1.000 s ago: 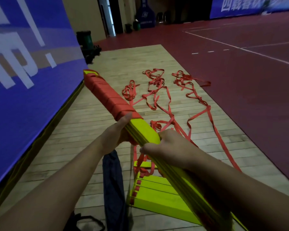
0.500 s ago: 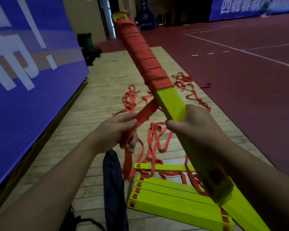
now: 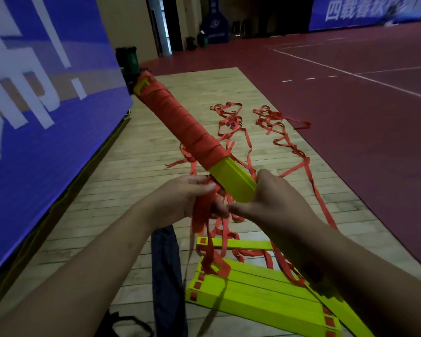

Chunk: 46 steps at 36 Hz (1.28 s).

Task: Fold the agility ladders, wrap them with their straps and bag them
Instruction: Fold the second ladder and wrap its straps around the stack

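Wrapped bundle (image 3: 180, 117) lower now over wooden floor (image 3: 136, 166), left hand (image 3: 180, 198) round strap (image 3: 201, 215), right hand (image 3: 272, 203) seemingly round its yellow end.

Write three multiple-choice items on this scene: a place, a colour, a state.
1. The dark bag lies: A) on the wooden floor beside the loose yellow rungs; B) on the red court; C) over the blue banner.
2. The strap wound round the held bundle is: A) blue; B) red; C) white.
3. The left hand: A) rests open on the floor; B) holds the bag; C) grips the strap's loose length.
Answers: 1 A, it lies flat by the rungs on the boards. 2 B, red coils cover the bundle's far part. 3 C, its fingers curl round the hanging strap.
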{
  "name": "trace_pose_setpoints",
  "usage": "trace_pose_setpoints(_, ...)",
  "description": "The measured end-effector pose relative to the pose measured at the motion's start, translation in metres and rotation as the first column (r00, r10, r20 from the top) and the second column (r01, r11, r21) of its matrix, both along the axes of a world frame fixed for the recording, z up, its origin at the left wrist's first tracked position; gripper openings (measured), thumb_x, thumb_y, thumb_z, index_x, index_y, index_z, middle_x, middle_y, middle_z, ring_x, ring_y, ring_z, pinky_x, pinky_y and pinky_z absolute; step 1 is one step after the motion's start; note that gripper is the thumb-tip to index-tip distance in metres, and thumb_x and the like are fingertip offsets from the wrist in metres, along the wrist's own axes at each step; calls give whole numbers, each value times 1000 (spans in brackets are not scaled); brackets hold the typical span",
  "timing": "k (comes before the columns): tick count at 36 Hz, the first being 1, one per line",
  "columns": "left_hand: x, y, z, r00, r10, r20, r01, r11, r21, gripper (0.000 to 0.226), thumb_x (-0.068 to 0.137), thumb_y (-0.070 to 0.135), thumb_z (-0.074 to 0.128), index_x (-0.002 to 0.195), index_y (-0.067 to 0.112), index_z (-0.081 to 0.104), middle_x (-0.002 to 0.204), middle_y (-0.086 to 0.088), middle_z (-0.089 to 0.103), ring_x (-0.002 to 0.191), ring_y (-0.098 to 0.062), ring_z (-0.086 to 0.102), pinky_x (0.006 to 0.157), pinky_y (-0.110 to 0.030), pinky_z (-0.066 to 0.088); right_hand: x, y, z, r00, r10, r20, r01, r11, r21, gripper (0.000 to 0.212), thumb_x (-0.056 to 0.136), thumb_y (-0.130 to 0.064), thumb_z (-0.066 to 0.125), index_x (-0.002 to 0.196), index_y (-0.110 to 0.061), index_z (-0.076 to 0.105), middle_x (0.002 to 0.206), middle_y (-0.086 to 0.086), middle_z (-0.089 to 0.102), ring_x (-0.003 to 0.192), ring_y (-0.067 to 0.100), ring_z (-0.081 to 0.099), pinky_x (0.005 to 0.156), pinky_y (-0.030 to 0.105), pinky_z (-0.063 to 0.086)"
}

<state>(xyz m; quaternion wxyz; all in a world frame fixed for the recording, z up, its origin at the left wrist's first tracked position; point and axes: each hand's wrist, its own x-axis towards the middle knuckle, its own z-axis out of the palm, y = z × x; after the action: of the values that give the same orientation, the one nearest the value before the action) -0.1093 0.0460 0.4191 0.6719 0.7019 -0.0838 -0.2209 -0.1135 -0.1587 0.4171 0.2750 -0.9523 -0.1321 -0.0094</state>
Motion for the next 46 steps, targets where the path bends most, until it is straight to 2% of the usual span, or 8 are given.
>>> trace_pose_setpoints(15,2,-18,-28,914,363,-181,-393,903,-171,36,85,44,68,99,11,62,75,-5,58,60,-14,58,56,-26,49,-22,32,-9,955,160,252,-91,960,-263,38,97,-33,60,124,-20,36,121,1,40,78,13,41,57,25,33)
trace_pose_setpoints(18,5,-8,-27,912,371,-172,-399,900,-175,37,74,41,73,95,12,65,81,-7,64,77,-22,61,76,-36,46,-23,30,2,966,191,175,-180,981,-78,47,94,-50,59,125,-24,35,117,-4,42,86,11,51,69,30,51)
trace_pose_setpoints(22,7,3,-22,956,288,-60,-294,946,-133,33,71,36,66,91,10,62,75,-3,68,70,-18,66,64,-29,53,-6,15,16,978,131,-162,-80,954,290,53,88,-56,66,124,-24,42,110,-4,58,91,14,63,81,41,60)
trace_pose_setpoints(25,3,5,-19,981,193,14,-189,971,-147,34,66,31,69,91,11,60,71,0,67,68,-15,68,65,-27,53,6,2,11,869,245,-430,-71,922,380,58,82,-62,66,120,-19,57,112,2,65,101,20,66,92,44,58)
trace_pose_setpoints(30,-3,3,-18,991,102,83,-92,989,-117,49,59,40,71,99,12,64,85,-6,69,81,-23,68,77,-37,55,-6,0,-8,421,621,-661,15,724,690,46,87,-36,66,123,-8,56,110,17,74,100,33,72,91,44,58)
trace_pose_setpoints(35,-4,3,-13,991,88,102,-67,979,-191,47,59,37,69,96,9,61,80,-5,69,78,-22,69,70,-32,59,-15,9,-12,366,705,-607,81,626,776,44,87,-24,72,120,-2,53,98,22,70,87,36,71,83,46,60)
trace_pose_setpoints(42,5,9,-14,994,110,-28,-113,934,-339,78,42,48,95,103,10,66,95,-12,71,92,-31,71,77,-39,59,-16,9,8,578,617,-534,59,621,781,47,76,-31,77,108,0,61,80,19,68,66,28,68,63,37,59)
trace_pose_setpoints(46,4,17,-12,999,47,-7,-47,995,-89,98,43,71,86,122,20,60,114,-8,74,107,-26,70,85,-37,60,-15,9,8,744,458,-486,-31,750,661,34,82,-34,78,100,-8,68,79,12,74,65,21,71,64,31,59)
